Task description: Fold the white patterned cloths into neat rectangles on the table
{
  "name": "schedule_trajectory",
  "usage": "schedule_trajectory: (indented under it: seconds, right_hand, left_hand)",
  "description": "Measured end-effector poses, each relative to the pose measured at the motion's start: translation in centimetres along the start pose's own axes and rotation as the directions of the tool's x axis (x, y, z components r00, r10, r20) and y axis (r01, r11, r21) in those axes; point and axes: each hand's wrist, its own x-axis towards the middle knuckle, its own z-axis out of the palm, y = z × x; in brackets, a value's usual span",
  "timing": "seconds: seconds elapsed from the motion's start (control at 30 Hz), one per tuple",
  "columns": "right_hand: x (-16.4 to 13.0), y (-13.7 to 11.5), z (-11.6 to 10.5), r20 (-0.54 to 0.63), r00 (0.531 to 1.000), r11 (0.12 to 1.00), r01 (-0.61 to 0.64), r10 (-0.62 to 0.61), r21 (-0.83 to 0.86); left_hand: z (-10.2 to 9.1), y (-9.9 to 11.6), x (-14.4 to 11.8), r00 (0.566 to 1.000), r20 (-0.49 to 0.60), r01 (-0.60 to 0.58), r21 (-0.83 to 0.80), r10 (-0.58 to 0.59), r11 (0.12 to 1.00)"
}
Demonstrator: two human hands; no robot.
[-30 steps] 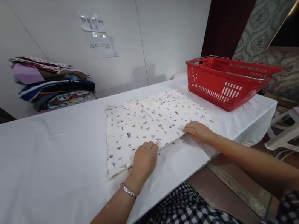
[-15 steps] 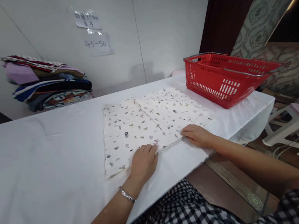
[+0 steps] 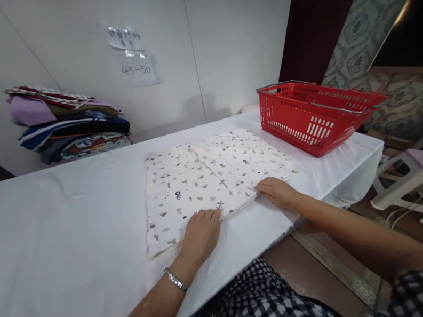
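Both hands, left hand (image 3: 201, 233) and right hand (image 3: 279, 191), lie palm-down on printed cloth (image 3: 210, 175).

Open tabletop left of the cloth, basket close on the right

Left of the printed cloth (image 3: 214, 177) the white table (image 3: 48, 250) lies bare; a red basket (image 3: 309, 115) stands just right of the cloth, and a stack of folded fabric (image 3: 67, 120) sits far behind it.

single head cam, looks forward and down over worktop (image 3: 43, 219), close above hands, faces wall (image 3: 64, 31)
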Motion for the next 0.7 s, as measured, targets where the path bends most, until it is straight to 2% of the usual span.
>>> schedule_trajectory:
  seconds: [0.27,0.47,0.63,0.7]
  right_hand:
    - [0.2,0.0,-0.7,0.035,0.999,0.999,0.012,-0.01,-0.032]
    - [0.7,-0.4,-0.9,-0.044,0.999,0.992,-0.036,0.031,-0.118]
    - [0.0,-0.6,0.0,0.013,1.0,0.997,0.007,-0.006,-0.083]
    - [-0.2,-0.7,0.0,0.008,1.0,0.997,-0.006,0.007,-0.08]
  left_hand:
    - [0.7,-0.6,0.4,1.0,0.001,0.01,0.043,-0.01,0.999]
    - [0.7,-1.9,0.8,0.998,-0.062,0.016,0.063,-0.012,0.998]
    - [1.0,-1.2,0.1,1.0,0.0,-0.023,0.043,0.023,0.999]
    - [1.0,-0.9,0.0,1.0,-0.01,-0.02,0.041,0.021,0.999]
